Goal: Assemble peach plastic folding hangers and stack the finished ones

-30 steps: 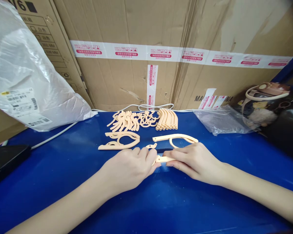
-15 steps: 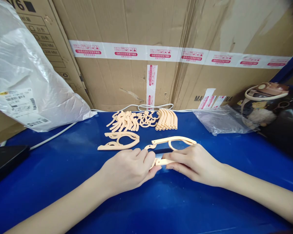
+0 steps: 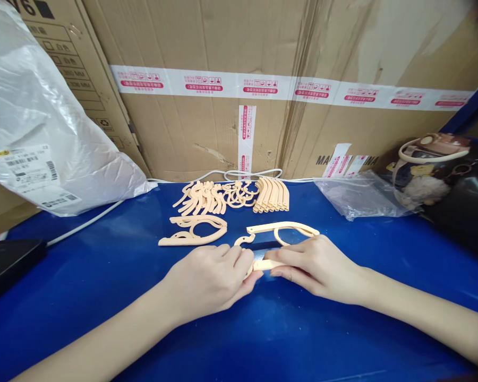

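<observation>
The left hand (image 3: 211, 278) is clenching the left end of a narrow, smooth, cream plastic bar (image 3: 267, 265), its grip hiding most of the joint there. The right hand (image 3: 318, 273) is grasping the bar's right end between thumb and fingers. The bar is bridging the gap between the two hands, its long axis running left to right, its visible end pointing left. Just beyond the left knuckles, a curled cream plastic hook (image 3: 245, 240) is showing, its tip lying close to the left end of a long cream plastic arm (image 3: 281, 227). That arm is also running left to right and bending toward the right hand, a thin curved loop showing beneath it; the fingers are hiding whether these parts are joining the bar.

Left and farther, a cream plastic folding hanger (image 3: 199, 241) is lying lengthwise left to right on the glossy blue bench (image 3: 239, 339), its arms converging at the right. Farther still, a jumble of curved cream plastic pieces (image 3: 209, 199) is spreading beside a tidy row of bent cream plastic arms (image 3: 273, 195). A shiny white parcel bag (image 3: 63, 138) is slumping at far left, a crumpled clear plastic bag (image 3: 352, 196) is lying at far right, and a ribbed brown cardboard box (image 3: 207, 132) is standing behind.
</observation>
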The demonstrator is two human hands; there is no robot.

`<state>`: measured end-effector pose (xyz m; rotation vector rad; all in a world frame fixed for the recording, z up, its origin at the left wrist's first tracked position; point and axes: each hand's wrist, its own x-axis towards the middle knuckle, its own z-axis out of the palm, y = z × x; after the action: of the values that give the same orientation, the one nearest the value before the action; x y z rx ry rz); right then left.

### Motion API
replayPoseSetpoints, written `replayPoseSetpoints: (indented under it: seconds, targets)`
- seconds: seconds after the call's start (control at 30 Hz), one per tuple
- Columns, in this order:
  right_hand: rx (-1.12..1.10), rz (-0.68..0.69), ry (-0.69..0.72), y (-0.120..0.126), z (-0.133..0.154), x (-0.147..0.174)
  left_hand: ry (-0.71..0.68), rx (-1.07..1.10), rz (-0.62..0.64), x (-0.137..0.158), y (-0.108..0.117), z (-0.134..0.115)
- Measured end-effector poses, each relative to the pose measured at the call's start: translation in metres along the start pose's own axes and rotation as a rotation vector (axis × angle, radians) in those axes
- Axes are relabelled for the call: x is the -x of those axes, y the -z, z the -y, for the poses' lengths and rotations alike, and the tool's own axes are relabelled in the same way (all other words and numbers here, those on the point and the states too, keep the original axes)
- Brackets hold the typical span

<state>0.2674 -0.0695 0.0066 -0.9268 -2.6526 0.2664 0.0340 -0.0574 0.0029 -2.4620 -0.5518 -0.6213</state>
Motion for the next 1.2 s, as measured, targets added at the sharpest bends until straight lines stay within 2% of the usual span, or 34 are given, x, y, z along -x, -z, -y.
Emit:
replayPoseSetpoints:
  seconds: [0.2, 0.43, 0.57, 0.67, 0.77, 0.87, 0.93, 1.0, 1.2]
  targets:
    - [0.107, -0.061, 0.039, -0.006, 0.0, 0.0, 0.048, 0.126, 0.056, 0.0, -0.001, 0.003]
    - [0.238, -0.058, 0.12, -0.01, -0.002, -0.002, 0.12, 0.434, 0.283, 0.001, 0.0, 0.001]
    - [0.319, -0.111, 0.175, -0.009, -0.003, -0.003, 0.234, 0.567, 0.355, 0.0, 0.003, 0.003]
    - [0.368, -0.196, 0.206, -0.005, -0.003, -0.001, 0.296, 0.607, 0.373, -0.003, 0.008, 0.007]
    - [0.353, -0.353, 0.222, 0.004, -0.006, 0.002, 0.323, 0.613, 0.372, -0.005, 0.012, 0.012]
    - [0.336, -0.522, 0.142, 0.014, -0.012, 0.003, 0.342, 0.619, 0.383, -0.005, 0.013, 0.015]
    - [0.343, -0.582, 0.063, 0.02, -0.016, 0.001, 0.351, 0.614, 0.397, -0.004, 0.013, 0.016]
    - [0.325, -0.576, 0.026, 0.023, -0.021, -0.002, 0.362, 0.609, 0.407, -0.004, 0.013, 0.016]
    - [0.22, -0.421, 0.025, 0.019, -0.033, -0.007, 0.343, 0.517, 0.407, -0.004, 0.012, 0.02]
